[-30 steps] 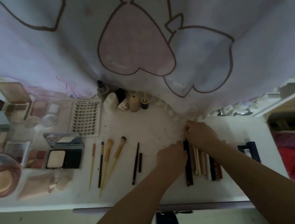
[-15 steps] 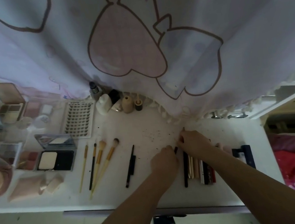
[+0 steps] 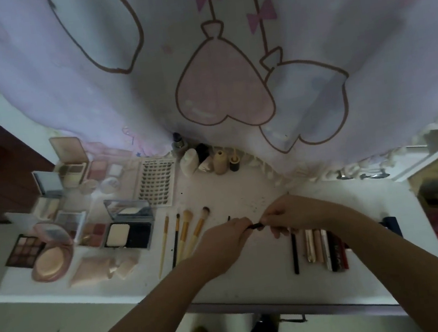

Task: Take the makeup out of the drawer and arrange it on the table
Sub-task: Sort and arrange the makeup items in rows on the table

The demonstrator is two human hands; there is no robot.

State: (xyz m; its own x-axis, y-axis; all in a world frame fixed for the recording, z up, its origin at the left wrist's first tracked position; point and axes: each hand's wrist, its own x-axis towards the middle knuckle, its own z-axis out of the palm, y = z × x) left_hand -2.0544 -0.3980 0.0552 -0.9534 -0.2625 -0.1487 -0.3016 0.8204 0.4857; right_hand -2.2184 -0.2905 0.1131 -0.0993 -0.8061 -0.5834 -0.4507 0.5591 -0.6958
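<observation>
- A pale lilac fabric curtain printed with brown-outlined heart balloons hangs in soft folds over the back of the table, its tasselled hem touching the surface.
- A flat white table with a speckled top carries the makeup laid out in groups.
- Open hinged compacts and palettes, glossy and mostly square with one round pink one, crowd the left end; their count cannot be told exactly.
- A white rectangular card of false lashes lies flat beside them.
- Five small bottles stand upright at the curtain's hem.
- Four slim wooden-handled makeup brushes lie side by side.
- A row of thin tube-shaped sticks, black, gold and dark red, lies under the right forearm.
- The left hand and right hand, fingers curled, each pinch one end of a short black pencil-like stick, held just above the table's middle.
</observation>
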